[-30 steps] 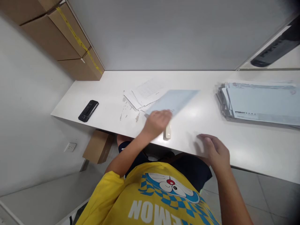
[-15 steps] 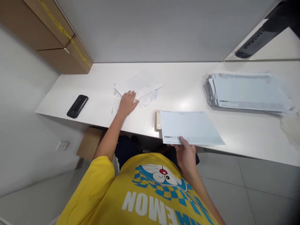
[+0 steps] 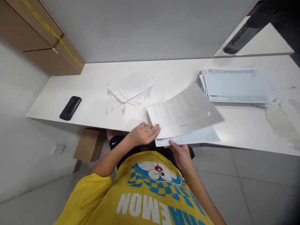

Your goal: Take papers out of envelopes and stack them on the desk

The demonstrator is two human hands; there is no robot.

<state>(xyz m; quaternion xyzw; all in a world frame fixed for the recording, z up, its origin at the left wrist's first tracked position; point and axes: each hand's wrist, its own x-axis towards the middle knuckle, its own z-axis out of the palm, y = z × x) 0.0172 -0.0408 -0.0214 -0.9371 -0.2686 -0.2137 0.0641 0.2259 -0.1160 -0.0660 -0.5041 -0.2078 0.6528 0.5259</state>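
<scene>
Apparently midway, our left hand [image 3: 142,134] pinches 1 printed sheet [image 3: 180,109], our right hand [image 3: 182,156] 1 PONY sheet [image 3: 192,137], with small pile [image 3: 133,87] and thick pile [image 3: 234,86] unheld.

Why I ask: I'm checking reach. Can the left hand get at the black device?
Likely yes: nothing seems to stand between the left hand and the black device, though that hand holds a printed sheet it may need to release.

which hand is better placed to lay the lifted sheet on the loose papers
Probably the left hand: it holds the lifted sheet near its left edge and is closer to the loose papers, while the right hand grips the pale blue sheet.
</scene>
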